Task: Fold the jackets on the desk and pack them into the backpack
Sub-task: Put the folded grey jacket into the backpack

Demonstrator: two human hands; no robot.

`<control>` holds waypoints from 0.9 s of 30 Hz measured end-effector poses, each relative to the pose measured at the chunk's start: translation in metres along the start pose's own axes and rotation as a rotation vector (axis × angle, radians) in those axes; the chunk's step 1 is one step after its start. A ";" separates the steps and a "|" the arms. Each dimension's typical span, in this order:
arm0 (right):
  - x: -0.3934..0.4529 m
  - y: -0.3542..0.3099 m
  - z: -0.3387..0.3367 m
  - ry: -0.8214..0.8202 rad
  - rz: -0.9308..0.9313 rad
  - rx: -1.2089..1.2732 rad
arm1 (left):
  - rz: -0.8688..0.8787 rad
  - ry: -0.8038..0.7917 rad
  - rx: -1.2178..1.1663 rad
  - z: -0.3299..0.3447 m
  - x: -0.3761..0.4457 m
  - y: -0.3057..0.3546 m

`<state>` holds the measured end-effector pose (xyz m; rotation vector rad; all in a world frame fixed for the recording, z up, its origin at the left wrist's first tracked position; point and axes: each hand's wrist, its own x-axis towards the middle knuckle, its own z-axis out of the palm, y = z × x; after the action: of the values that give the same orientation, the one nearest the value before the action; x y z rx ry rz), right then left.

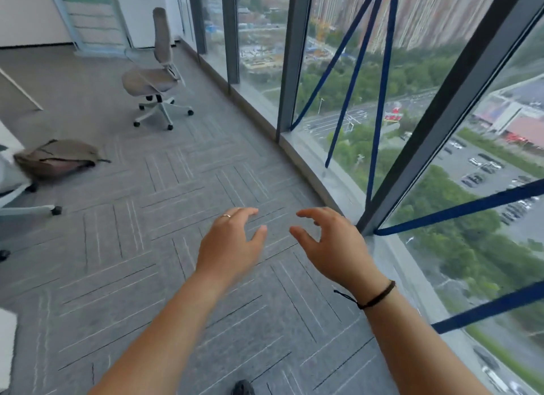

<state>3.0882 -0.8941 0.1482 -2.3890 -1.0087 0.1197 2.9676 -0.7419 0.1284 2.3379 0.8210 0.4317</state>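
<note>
A brown backpack (57,159) lies on its side on the grey carpet at the left, its zip partly open. My left hand (231,241) and my right hand (332,243) are stretched out in front of me above the carpet, far from the backpack to its right. Both hands hold nothing and their fingers are spread and slightly curled. A ring sits on the left hand and a dark cord bracelet on the right wrist. No jackets and no desk top with clothes are in view.
A grey office chair (157,70) on castors stands farther back. Another chair's white base (26,209) pokes in at the left edge. Floor-to-ceiling windows (412,115) with blue straps run along the right. A white desk corner (7,344) shows at lower left.
</note>
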 end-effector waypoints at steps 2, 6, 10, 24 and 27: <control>0.045 0.000 -0.005 0.033 0.016 0.009 | 0.014 0.003 -0.004 -0.006 0.052 0.002; 0.124 0.004 0.000 0.053 0.047 0.059 | 0.051 -0.007 -0.002 -0.008 0.141 0.002; 0.215 0.021 0.022 0.054 0.042 0.126 | -0.006 -0.044 -0.095 0.011 0.229 -0.012; 0.629 0.052 0.052 -0.018 -0.129 0.226 | -0.090 0.116 0.036 0.032 0.595 -0.030; 0.696 0.053 0.051 -0.049 -0.154 0.205 | -0.111 0.125 0.026 0.032 0.660 -0.032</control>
<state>3.6064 -0.4236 0.1634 -2.1252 -1.1417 0.2160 3.4663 -0.3081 0.1478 2.2935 1.0155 0.5262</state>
